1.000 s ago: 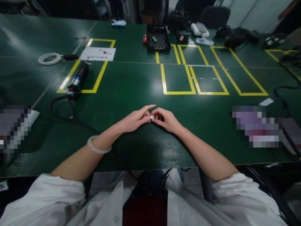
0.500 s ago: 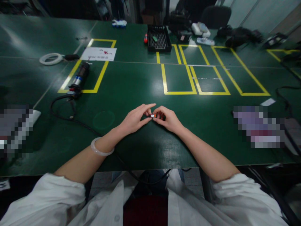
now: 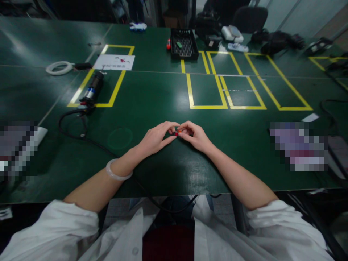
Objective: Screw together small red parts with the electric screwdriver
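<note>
A small red, orange and dark piece [image 3: 177, 133] sits between my fingertips, just above the green table [image 3: 174, 170]. It is too small to name, and the fingers cover much of it. My left hand [image 3: 157, 137] pinches it from the left with thumb and fingers. From the right, my right hand [image 3: 195, 136] grips the same piece, its fingers curled. The two hands meet at the fingertips. A pale bangle [image 3: 119, 177] is on my left wrist.
A cylindrical power tool [image 3: 92, 88] lies to the left, its black cable [image 3: 102, 146] running under my left arm. Further back are a white paper [image 3: 114, 62], a white tape ring [image 3: 58, 67] and a black tray [image 3: 185, 56]. Yellow tape outlines [image 3: 208, 107] mark the table.
The small piece has been turned between the fingers: its white face showed before, a red one shows now. My right fingers have shifted slightly left, closer over it.
</note>
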A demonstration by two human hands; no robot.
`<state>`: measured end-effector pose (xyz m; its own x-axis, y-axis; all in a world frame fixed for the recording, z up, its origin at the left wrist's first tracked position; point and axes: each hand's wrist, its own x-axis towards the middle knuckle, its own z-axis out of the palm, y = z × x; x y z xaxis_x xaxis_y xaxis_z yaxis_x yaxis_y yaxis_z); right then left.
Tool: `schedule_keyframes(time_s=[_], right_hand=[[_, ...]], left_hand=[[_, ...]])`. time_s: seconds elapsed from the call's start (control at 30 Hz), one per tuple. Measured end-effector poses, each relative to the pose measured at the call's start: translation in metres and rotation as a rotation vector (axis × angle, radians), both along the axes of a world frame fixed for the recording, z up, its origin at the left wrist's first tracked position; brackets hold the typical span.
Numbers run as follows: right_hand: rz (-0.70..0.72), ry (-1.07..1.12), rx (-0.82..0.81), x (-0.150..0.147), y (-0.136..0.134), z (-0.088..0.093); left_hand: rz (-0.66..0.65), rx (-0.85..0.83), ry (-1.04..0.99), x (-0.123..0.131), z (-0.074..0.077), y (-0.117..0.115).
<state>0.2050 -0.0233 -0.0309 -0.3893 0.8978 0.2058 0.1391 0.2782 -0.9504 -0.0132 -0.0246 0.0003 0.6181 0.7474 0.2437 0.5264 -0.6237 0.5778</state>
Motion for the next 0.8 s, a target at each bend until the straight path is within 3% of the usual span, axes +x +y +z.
schedule_keyframes(time_s=[0.3,0.5,0.8], right_hand=[[0.048,0.077,-0.152,-0.001,0.0003,0.0006],[0.054,0.149,-0.225,-0.0014,0.0031,-0.0018],[0.062,0.226,-0.219,-0.0019,0.0018,-0.0009]], left_hand=[[0.06,-0.007,0.011,0.0017,0.0032,-0.0008],[0.038,-0.017,-0.012,0.0018,-0.0022,-0.0003],[0.049,0.0,-0.017,0.0014,-0.0012,-0.0007]])
